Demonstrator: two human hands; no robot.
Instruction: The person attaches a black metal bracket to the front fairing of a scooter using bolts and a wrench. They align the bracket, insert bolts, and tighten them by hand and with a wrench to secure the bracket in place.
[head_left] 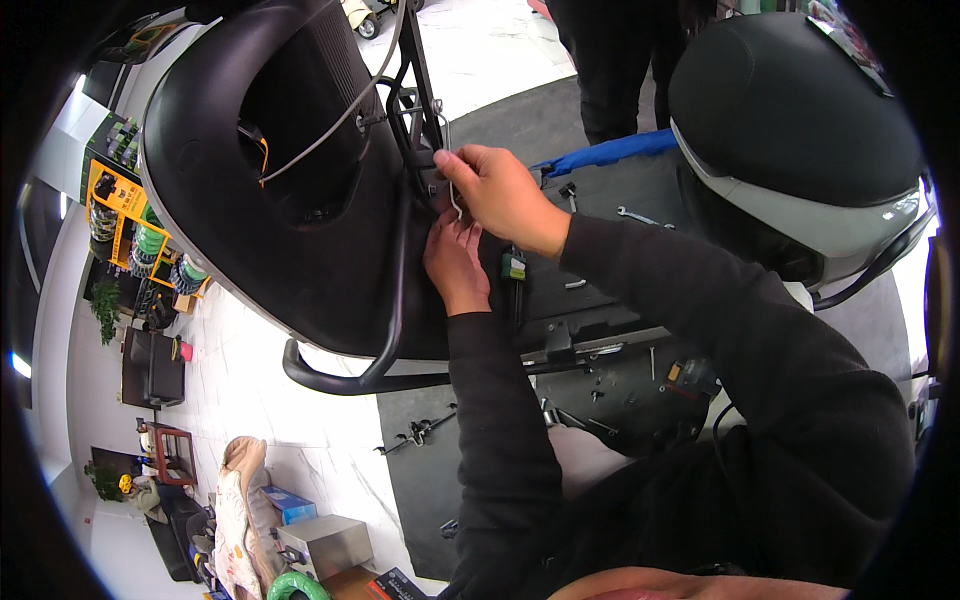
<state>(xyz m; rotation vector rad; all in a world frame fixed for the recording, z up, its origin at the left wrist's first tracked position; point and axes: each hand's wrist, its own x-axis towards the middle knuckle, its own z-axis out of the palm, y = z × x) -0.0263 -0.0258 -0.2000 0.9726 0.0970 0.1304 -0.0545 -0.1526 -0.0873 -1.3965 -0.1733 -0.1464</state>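
Right hand (500, 190) up at the black metal frame (415, 90), grip pinching a thin pale wire (455, 200) that curves down toward the left hand (455, 262). Left grip sits just below, fingers curled by the wire; pinched or not, can't tell. Glossy black scooter panel (230, 200) curves left; a grey cable (340, 120) crosses its opening.

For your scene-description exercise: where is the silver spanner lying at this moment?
In the head view the silver spanner lies upper right of centre on the dark scooter deck, just right of the person's right hand, below the blue strip.
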